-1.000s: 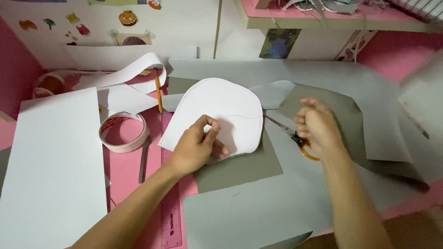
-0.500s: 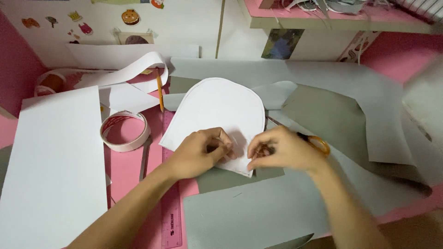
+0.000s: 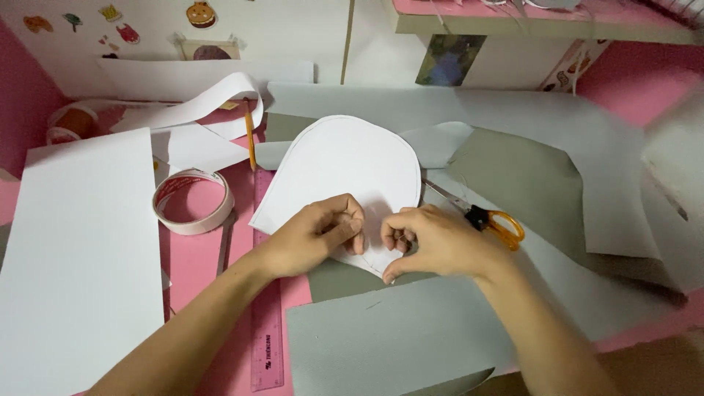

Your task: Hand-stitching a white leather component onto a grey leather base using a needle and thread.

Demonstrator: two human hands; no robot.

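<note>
Left hand [image 3: 317, 233]: one, lying on the lower edge of the white paper cutout [image 3: 341, 176]; its grip is closing on that edge, fingers curled together against the sheet.
Right hand [image 3: 433, 242]: one, just to the right of the left hand, knuckles nearly touching it; its grip is also pinching the bottom tip of the cutout, thumb pointing down at the tip.
White paper cutout: one, rounded at the far end and narrowing toward the hands, lying flat on the bench [image 3: 194, 257], stretching away from both grips.
Scissors [image 3: 480, 216]: one pair, orange handles, lying just right of the right hand, blades pointing up and left under the cutout's edge.
Tape roll [image 3: 193, 202]: one showing clearly, white, lying flat well to the left of the left hand; a second ring sits at the far left edge [image 3: 72, 123], too blurred to be sure of its kind.
Ruler [image 3: 266, 323]: one, pink, running under the left forearm toward the viewer.
Pencil [image 3: 250, 136]: one, orange, lying beyond the left hand, near the cutout's upper left edge.
Grey sheets [image 3: 396, 341]: several overlapping, one just below both hands, others to the right of the right hand.
White sheet [image 3: 77, 257]: one large, far to the left of the left hand.
</note>
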